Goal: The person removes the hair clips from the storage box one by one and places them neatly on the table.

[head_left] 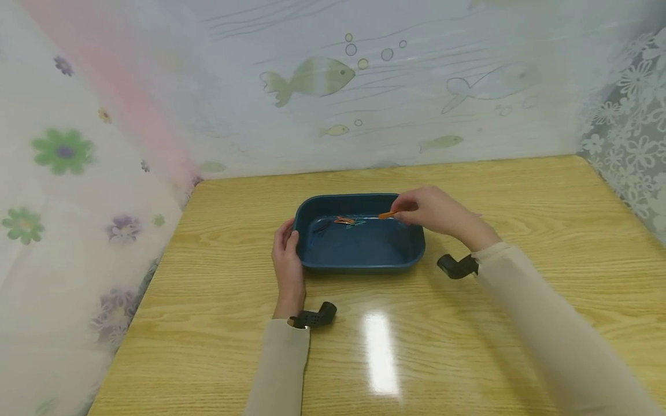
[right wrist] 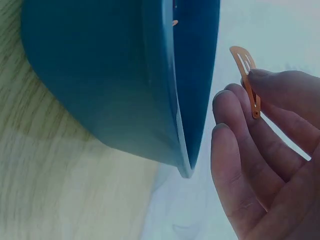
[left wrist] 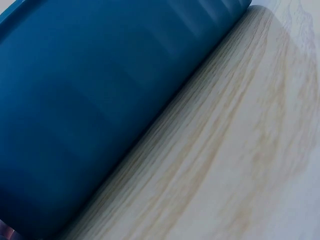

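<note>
A dark blue rectangular basin (head_left: 359, 267) stands on the wooden table. My left hand (head_left: 288, 263) holds its left end from outside, with the thumb by the rim; most of the fingers are hidden. In the left wrist view the basin's outer wall (left wrist: 100, 95) fills the upper left. Between thumb and fingers, my right hand (head_left: 429, 211) pinches an orange snap hair clip (right wrist: 245, 62) above the basin's right back part. Several hair clips (head_left: 344, 221) lie inside toward the back left, orange, greenish and dark ones among them.
The wood-grain table (head_left: 208, 300) reaches to a back wall covering (head_left: 395, 115) printed with fish. A small pink thing (head_left: 477, 214) shows just behind my right wrist. Black wrist cameras (head_left: 314, 316) stick out from both wrists near the basin.
</note>
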Tool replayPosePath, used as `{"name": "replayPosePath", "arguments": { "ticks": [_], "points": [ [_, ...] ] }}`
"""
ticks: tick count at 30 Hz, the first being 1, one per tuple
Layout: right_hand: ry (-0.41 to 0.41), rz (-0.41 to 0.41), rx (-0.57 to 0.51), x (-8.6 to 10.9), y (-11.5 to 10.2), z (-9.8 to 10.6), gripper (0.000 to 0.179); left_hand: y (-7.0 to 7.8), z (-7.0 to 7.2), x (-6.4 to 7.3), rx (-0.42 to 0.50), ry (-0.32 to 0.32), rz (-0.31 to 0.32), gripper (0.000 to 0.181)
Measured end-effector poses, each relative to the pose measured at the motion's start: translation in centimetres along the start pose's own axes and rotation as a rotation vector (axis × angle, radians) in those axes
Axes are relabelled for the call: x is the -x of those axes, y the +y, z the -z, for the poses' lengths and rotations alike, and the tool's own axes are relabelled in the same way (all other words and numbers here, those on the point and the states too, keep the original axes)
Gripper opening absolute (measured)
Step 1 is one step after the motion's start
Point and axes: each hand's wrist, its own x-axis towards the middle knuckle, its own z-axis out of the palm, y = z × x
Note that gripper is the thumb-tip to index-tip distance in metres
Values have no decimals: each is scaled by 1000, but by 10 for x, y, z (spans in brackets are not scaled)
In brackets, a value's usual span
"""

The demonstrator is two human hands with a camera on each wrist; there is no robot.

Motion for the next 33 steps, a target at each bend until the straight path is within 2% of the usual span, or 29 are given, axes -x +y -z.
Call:
{"name": "replayPosePath", "arguments": {
  "ticks": [10,14,22,28,33],
  "points": [
    [81,-32,-43,16,5,1,22,2,0,-1,6,5,-5,33],
    [138,-55,-81,27,8,0,22,2,-1,0,6,7,15,32],
    [237,-100,-132,49,17,-1,27,4,-1,0,1,-7,-2,33],
    [286,-143,-198,63,26,2,28,5,-2,0,-7,-6,-15,33],
    [317,-165,-268,73,32,1,30,2,-2,2,-7,0,-2,32]
  ]
}}
